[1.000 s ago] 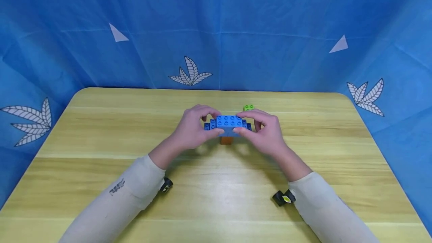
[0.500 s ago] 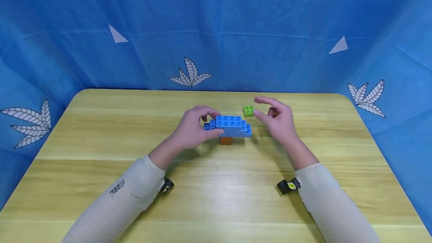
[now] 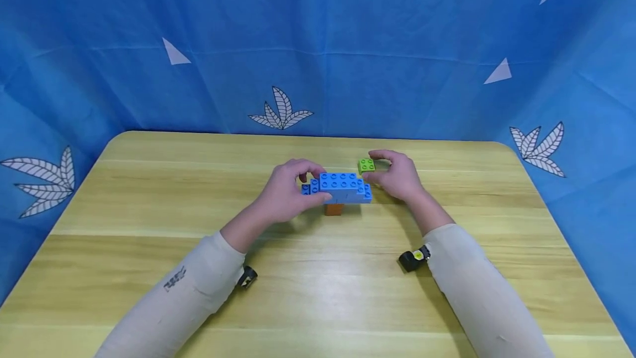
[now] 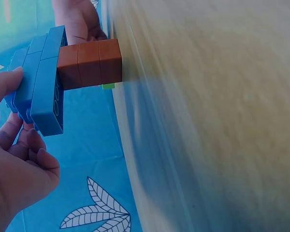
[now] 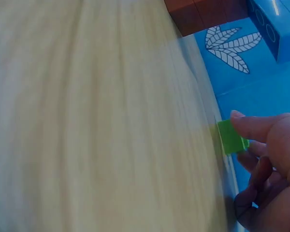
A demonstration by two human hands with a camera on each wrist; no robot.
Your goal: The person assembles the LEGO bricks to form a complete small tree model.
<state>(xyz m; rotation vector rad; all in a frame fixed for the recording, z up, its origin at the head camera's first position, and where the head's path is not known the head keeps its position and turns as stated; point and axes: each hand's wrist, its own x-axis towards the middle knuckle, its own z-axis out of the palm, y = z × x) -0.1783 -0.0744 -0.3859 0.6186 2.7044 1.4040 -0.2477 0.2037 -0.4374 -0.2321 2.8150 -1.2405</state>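
In the head view, a stepped build of blue toy bricks stands on a narrow orange-brown brick column. My left hand holds its left end between thumb and fingers. The left wrist view shows the thumb on the near side of the blue bricks and three stacked brown bricks below. Just behind and right of the build, a small lime-green brick sits on the table. My right hand pinches it, thumb in front and index finger behind; its far side is hidden in the right wrist view.
The wooden table ends at the back against a blue cloth printed with white leaves. A black wrist camera is strapped under the left sleeve, and another black camera under the right sleeve.
My right hand has let go of the build's right end, swung right and back, then come in around the green brick. The left hand has kept its hold.
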